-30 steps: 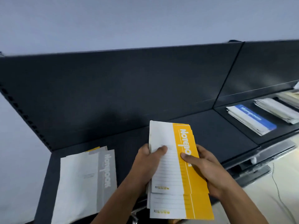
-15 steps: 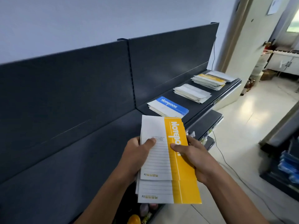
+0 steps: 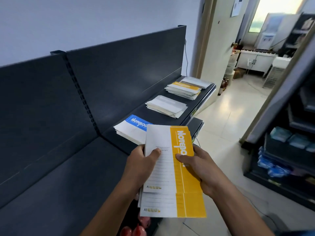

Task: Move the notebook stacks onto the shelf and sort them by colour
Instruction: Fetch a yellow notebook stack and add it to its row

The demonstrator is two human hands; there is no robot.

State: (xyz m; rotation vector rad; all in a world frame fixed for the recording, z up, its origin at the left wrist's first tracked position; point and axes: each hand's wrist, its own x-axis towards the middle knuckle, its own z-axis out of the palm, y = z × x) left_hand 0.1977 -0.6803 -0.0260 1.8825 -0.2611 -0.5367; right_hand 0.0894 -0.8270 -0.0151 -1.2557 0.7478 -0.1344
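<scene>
We hold the yellow notebook stack (image 3: 185, 188) at the shelf's (image 3: 68, 184) front edge, not resting on it. Our left hand (image 3: 141, 166) grasps the white side, thumb on top. Our right hand (image 3: 199, 169) grasps the yellow side the same way. On the shelf are a blue-topped stack (image 3: 134, 126), a pale stack (image 3: 167, 106) further along and a yellow-topped stack (image 3: 184, 88) at the far end (covers blurred).

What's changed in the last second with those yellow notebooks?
The view has swung right along the shelf: the grey stack at its left end is out of sight; the blue-topped stack and the yellow-topped stack now lie ahead. Nothing was let go: left hand and right hand still grip the yellow notebooks.
</scene>
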